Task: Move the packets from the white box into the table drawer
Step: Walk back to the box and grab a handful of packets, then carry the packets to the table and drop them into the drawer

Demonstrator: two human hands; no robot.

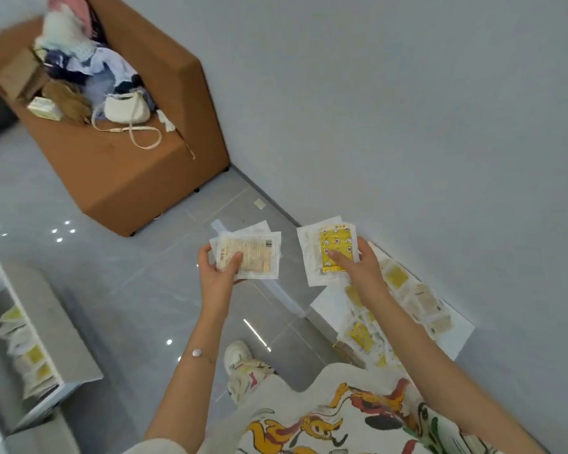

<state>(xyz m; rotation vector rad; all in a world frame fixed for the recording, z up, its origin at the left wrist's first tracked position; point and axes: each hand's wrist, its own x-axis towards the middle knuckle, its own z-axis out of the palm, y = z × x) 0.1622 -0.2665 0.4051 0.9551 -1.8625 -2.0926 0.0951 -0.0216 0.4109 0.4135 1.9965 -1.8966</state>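
In the head view, both hands are up at the middle of the frame, each gripping packets. The left hand point(217, 273) holds a fanned stack point(259, 257) whose top packet shows its pale back, with lines of small print and a barcode at the upper corner, all too blurred to read. The right hand point(358, 267) pinches a second stack point(325, 253). Its top packet has a yellow patterned face with a few characters along the upper edge, also unreadable.

The edges overlap, so the packets cannot be counted exactly: at least three in the left stack and at least two in the right.

The white box point(461, 339) sits on the floor against the wall at lower right, partly hidden by the right forearm, with many loose packets point(407, 299) inside. The open drawer point(51, 399) at lower left is cut by the frame edge and holds several more packets point(30, 355). One brown sofa point(128, 178) piled with clothes stands at upper left.
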